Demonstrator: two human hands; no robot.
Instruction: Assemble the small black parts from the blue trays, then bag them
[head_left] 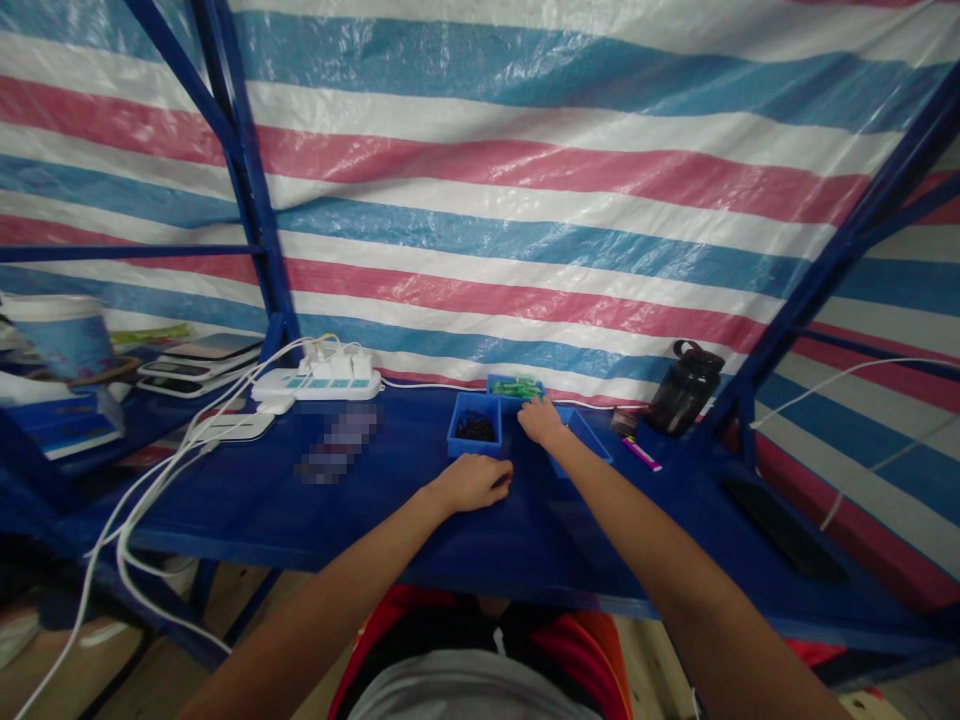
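Observation:
My left hand (474, 483) rests on the blue table just in front of a blue bin (474, 449) of small black pieces (475, 427). Its fingers curl loosely, with a gap between thumb and forefinger and nothing visible in it. Farther forward, my right hand (541, 420) reaches to the near edge of another blue bin (495, 383), heaped with green pieces (516, 387). The fingers of that hand are drawn together; whatever lies between the tips is too small to make out. Under the right wrist, a third blue bin (589, 438) is partly covered by my forearm.
A white power strip (319, 383) with plugs and trailing white cables (142, 490) lies left. At the right stand a dark bottle (684, 388) and a purple-and-white strip (641, 453). A dark flat object (784, 528) lies far right. Blue metal posts (251, 170) frame a striped sheet (525, 170).

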